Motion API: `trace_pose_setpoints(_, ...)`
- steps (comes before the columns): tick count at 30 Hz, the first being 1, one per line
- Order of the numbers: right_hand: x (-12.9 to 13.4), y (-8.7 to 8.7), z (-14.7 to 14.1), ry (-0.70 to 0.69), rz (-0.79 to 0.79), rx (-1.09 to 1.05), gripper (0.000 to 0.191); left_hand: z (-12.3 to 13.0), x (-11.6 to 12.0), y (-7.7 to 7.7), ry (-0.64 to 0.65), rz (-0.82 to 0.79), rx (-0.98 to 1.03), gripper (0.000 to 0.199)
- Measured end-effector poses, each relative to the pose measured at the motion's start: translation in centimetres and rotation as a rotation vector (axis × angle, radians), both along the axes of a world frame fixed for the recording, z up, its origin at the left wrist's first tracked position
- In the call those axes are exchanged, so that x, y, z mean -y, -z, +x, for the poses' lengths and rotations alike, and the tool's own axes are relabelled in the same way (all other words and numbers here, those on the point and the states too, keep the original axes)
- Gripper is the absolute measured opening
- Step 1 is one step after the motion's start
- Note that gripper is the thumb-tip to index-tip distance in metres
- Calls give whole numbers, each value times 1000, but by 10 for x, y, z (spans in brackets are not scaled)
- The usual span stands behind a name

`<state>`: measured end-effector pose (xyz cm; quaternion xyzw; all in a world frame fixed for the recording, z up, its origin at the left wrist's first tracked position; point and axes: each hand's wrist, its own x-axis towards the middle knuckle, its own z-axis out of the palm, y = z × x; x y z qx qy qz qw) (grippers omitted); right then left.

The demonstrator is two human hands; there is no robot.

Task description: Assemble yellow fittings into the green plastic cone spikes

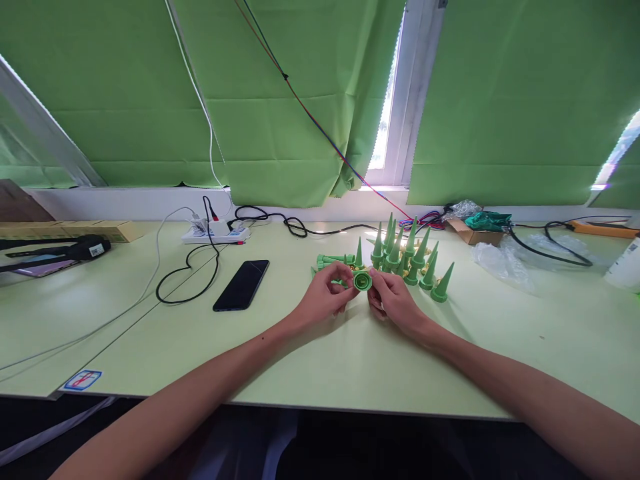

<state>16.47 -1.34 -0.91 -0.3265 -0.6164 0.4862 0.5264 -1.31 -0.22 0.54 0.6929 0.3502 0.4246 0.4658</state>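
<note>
A round green plastic piece is held between both hands, its hollow, ringed end turned up toward me; the rest of it is hidden. My left hand pinches it from the left with thumb and fingers. From the right, my right hand grips it with closed fingers. Just behind the hands, several green pointed cones with round collars stand upright in a cluster. Small brass-coloured pieces show among them. Green ribbed tubular parts lie next to my left hand.
A black phone lies left of my arms. Behind it are a white power strip and looping cables. At the back right sit a small cardboard box and clear plastic bags. A white bottle lies at far right.
</note>
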Motion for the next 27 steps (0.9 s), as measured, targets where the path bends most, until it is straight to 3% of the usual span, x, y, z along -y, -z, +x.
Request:
trace_pose_setpoints(7,1,-1,1,10,76,21,48,3,-2,-2,138,-242,163,39)
trace_pose_setpoints(15,4,-5,2,-44,140,93,48,3,-2,-4,256,-434,208,51)
trace_pose_setpoints(21,5,-5,2,-53,163,122,48,1,-4,-2,287,-445,200,50)
trace_pose_setpoints(27,3,-2,2,-31,185,161,47,-2,-8,3,288,-337,143,48)
